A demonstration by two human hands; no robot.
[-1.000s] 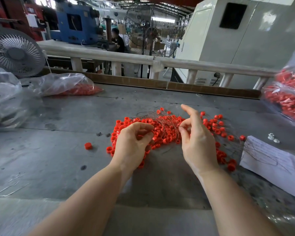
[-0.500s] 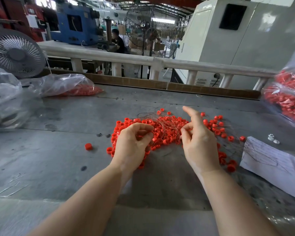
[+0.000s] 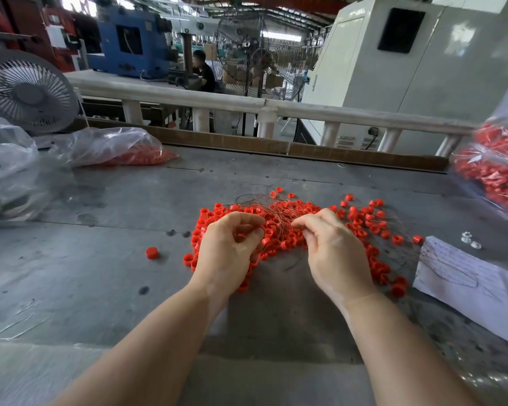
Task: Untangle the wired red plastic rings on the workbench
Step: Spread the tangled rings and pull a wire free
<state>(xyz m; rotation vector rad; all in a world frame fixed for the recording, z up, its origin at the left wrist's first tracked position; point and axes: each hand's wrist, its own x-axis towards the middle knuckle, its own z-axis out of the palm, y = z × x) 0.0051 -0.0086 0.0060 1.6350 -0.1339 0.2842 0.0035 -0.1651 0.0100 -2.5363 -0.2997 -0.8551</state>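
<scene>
Grey and scuffed, the workbench [image 3: 106, 276] fills a factory floor view, with machines and a fan beyond its far rail. At mid-bench lies the pile of rings [image 3: 279, 230], a red heap strung on thin wires [image 3: 264, 203] that loop up along its far side; its long axis runs left to right, trailing off toward the right edge.

Both hands sit on the near side of the pile, about equally near it, with the knot of wires between and just beyond their fingertips. The left hand [image 3: 229, 253] is curled over the pile's left part, thumb and fingers closed on rings or wire; which one is hard to tell at this size. The right hand [image 3: 332, 253] is bent at the knuckles, its fingertips seemingly pinching strands at the centre. Any parting pull would run along the long axis, the hands drawing apart.

One loose ring [image 3: 152, 252] lies apart to the left. A paper [image 3: 475, 288] rests near the right edge, and bags [image 3: 109, 148] of red parts sit at the far corners.
</scene>
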